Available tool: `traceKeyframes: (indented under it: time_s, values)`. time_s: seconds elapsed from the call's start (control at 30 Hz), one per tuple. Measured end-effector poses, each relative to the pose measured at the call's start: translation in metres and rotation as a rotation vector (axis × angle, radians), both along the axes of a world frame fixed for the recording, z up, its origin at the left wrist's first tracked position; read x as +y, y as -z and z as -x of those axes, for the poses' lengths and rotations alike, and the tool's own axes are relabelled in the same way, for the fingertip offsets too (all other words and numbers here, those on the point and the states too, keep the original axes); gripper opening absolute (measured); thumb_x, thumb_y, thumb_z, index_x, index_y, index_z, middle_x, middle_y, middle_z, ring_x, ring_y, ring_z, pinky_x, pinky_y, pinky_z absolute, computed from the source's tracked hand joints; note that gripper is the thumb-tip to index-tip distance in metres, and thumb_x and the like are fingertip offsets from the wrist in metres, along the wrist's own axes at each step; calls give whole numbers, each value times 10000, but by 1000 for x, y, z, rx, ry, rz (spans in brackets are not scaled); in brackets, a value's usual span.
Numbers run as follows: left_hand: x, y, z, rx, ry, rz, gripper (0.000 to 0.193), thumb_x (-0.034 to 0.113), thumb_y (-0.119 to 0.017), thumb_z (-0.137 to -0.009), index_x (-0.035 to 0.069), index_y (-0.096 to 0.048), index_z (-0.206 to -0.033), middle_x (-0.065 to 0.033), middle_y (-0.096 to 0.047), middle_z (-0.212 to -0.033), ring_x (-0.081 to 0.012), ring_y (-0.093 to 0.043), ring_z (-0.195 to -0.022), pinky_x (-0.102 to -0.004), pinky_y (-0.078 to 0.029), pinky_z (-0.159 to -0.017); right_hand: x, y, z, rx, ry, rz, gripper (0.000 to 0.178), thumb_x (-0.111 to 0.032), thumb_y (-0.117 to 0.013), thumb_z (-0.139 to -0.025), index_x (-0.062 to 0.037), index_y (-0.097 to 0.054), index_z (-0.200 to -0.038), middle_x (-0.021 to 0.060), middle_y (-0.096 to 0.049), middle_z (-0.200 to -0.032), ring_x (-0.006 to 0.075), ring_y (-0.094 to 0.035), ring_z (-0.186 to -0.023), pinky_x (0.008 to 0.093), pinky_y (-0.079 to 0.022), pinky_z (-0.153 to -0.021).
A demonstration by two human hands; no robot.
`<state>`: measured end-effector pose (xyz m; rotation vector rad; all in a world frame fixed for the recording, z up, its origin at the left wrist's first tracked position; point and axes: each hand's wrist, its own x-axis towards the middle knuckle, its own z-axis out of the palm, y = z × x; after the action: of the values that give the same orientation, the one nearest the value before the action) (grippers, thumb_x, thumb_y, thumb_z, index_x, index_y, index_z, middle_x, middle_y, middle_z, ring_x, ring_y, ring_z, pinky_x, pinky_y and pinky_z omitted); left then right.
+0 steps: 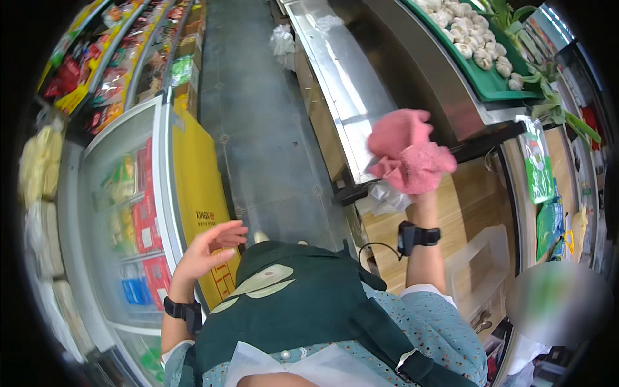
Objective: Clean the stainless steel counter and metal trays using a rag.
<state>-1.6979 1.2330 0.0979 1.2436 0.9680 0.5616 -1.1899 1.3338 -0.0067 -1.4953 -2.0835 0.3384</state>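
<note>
My right hand, hidden beneath a crumpled pink cloth [412, 153], grips it over the near end of a shiny metal shelf [345, 84]. The cloth covers the fingers, and its folds hang to both sides. My left hand [209, 248] is held in the air beside a yellow-sided freezer [193, 168], fingers stretched out and holding nothing. Each wrist wears a black band. Just below the cloth, a clear plastic bag [385, 198] lies by the shelf's corner.
A green tray [509, 90] of garlic bulbs stands at the upper right. Below the cloth is a wooden surface [464, 200] with a translucent plastic bin [480, 258]. Shelves of packaged goods [122, 58] line the left. A grey tiled aisle [258, 129] runs ahead.
</note>
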Motion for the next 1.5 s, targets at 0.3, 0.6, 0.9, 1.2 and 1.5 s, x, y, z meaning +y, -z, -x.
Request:
traceKeyframes:
  time_s: [0.3, 0.6, 0.9, 1.2, 1.5]
  values:
    - [234, 50, 3, -33, 215, 91, 531, 117, -626, -864, 21, -439, -1352, -120, -573, -1249, -214, -573, -1115, -344, -433, -970, 73, 72, 14, -120, 524, 271, 749, -386, -748, -734, -53, -447, -1334, 268, -420, -1348, 404, -394, -1266, 465, -326, -1055]
    - [459, 41, 8, 36, 222, 112, 535, 106, -625, -839, 17, -449, -1337, -128, -577, -1230, -220, -575, -1094, -349, -419, -982, 173, 178, 30, -430, 1464, 638, 1125, -765, -506, -725, -43, -92, -1481, 335, 28, -1502, 563, 63, -1358, 697, -13, -1042]
    - [545, 66, 29, 177, 103, 280, 533, 151, -666, -833, 13, -474, -1310, -127, -595, -1193, -209, -579, -1071, -352, -426, -975, 343, 132, -144, -37, 1618, 533, 881, -801, -413, -746, -40, -666, -1111, 245, -654, -1035, 424, -615, -1001, 611, -438, -785]
    - [674, 52, -83, 4, 439, 205, 482, 125, -620, -864, 13, -473, -1310, -121, -602, -1180, -204, -586, -1067, -342, -441, -948, 379, 128, 80, 98, 461, 459, 645, -474, -608, -822, -84, -493, -1323, 168, -409, -1419, 341, -341, -1329, 470, -230, -1107]
    - [796, 122, -127, 342, 416, -404, 425, 108, -648, -816, 17, -546, -1219, -172, -639, -1072, -237, -642, -940, -343, -526, -771, 512, 100, -43, 116, 1098, 332, 723, -620, -399, -874, -17, -527, -1252, 262, -545, -1233, 394, -535, -1125, 468, -404, -928]
